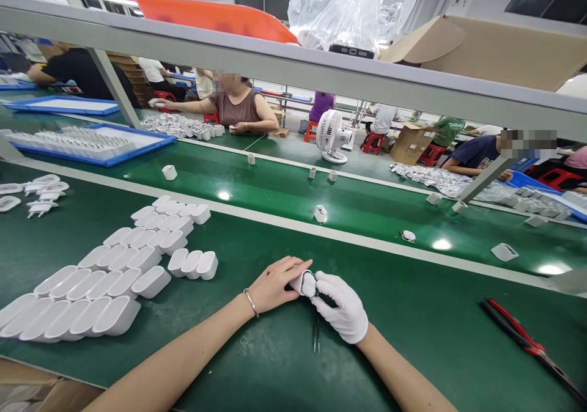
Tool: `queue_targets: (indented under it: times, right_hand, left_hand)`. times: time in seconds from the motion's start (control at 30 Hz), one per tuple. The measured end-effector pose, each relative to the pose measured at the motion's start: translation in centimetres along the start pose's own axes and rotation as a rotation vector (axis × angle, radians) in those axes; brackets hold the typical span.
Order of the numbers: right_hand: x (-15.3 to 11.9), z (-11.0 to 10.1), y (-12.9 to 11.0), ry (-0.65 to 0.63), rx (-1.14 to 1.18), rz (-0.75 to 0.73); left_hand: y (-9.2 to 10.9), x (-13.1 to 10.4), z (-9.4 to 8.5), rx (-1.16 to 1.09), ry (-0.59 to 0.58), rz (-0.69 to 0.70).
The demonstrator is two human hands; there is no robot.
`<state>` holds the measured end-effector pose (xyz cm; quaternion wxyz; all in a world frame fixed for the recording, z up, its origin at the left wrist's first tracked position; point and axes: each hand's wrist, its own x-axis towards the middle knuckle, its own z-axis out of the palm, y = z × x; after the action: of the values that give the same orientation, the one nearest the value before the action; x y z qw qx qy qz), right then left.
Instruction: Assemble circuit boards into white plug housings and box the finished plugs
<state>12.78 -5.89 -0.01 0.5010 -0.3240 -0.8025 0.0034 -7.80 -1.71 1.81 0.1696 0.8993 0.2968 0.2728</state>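
Near the middle of the green table, my bare left hand (pixel 276 282), with a bracelet at its wrist, is closed on a small white oval housing (pixel 303 283). My right hand (pixel 343 308) wears a white glove; its fingers pinch at the right end of the housing, on what looks like a small part with a dark edge. Dark tweezers (pixel 316 332) point down toward me just below the gloved fingertips. Whether the right hand also grips them is unclear. Rows of white oval housings (pixel 110 271) stand on the left, and a short row of them (pixel 192 264) sits nearer my left hand.
Red-handled pliers (pixel 527 342) lie at the right. White plug parts (pixel 43 193) are at the far left. Beyond a pale strip (pixel 275 221), a green belt (pixel 275 186) carries scattered housings. A shelf beam (pixel 275 57) crosses above. People sit across the line.
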Motion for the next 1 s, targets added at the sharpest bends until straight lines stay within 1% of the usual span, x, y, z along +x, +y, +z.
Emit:
queue_targets:
  times: [0.1, 0.2, 0.3, 0.43, 0.47, 0.6, 0.63, 0.77, 0.8, 0.83, 0.87, 0.93, 0.97, 1.0]
  right_hand:
    - [-0.1, 0.1, 0.2, -0.05, -0.046, -0.011]
    - [-0.2, 0.1, 0.4, -0.086, -0.161, -0.066]
    - [-0.3, 0.1, 0.4, -0.079, -0.23, -0.113]
    - [-0.4, 0.4, 0.6, -0.058, -0.248, -0.126]
    - [-0.5, 0.5, 0.6, -0.07, -0.249, -0.119]
    - [-0.6, 0.7, 0.5, -0.189, -0.225, -0.086]
    - [-0.6, 0.5, 0.4, -0.194, -0.216, -0.07]
    - [-0.2, -0.9, -0.5, -0.089, -0.142, 0.036]
    - [0.0, -1.2, -0.7, -0.063, -0.134, 0.032]
    - [0.3, -1.5, -0.9, -0.066, -0.139, 0.011]
    - [0.5, -1.7, -1.1, -0.104, -0.156, -0.016]
    - [1.2, -1.8, -1.4, -0.248, -0.207, -0.044]
    - [1.5, -1.8, -1.5, -0.311, -0.225, -0.039]
    - [1.7, -1.8, -1.6, -0.333, -0.235, -0.019]
  left_hand:
    - [-0.1, -0.1, 0.0, 0.02, 0.003, 0.023]
    - [-0.2, -0.1, -0.1, 0.045, 0.007, 0.038]
    - [-0.2, -0.1, -0.2, 0.063, 0.01, 0.046]
    - [-0.2, -0.1, -0.3, 0.074, 0.014, 0.054]
    - [-0.2, -0.1, -0.3, 0.075, 0.011, 0.059]
    - [-0.1, -0.2, -0.1, 0.056, -0.007, 0.08]
    - [-0.1, -0.2, -0.1, 0.045, -0.007, 0.076]
    - [0.0, -0.1, -0.1, -0.041, 0.007, 0.01]
    - [0.0, -0.1, -0.1, -0.066, 0.008, -0.003]
    - [0.1, -0.1, -0.1, -0.089, 0.007, -0.007]
    - [0.1, -0.1, -0.1, -0.11, 0.006, -0.004]
    - [0.3, 0.0, -0.1, -0.147, 0.018, 0.001]
    - [0.3, 0.0, -0.1, -0.165, 0.025, 0.003]
    - [0.4, 0.0, -0.1, -0.18, 0.028, -0.001]
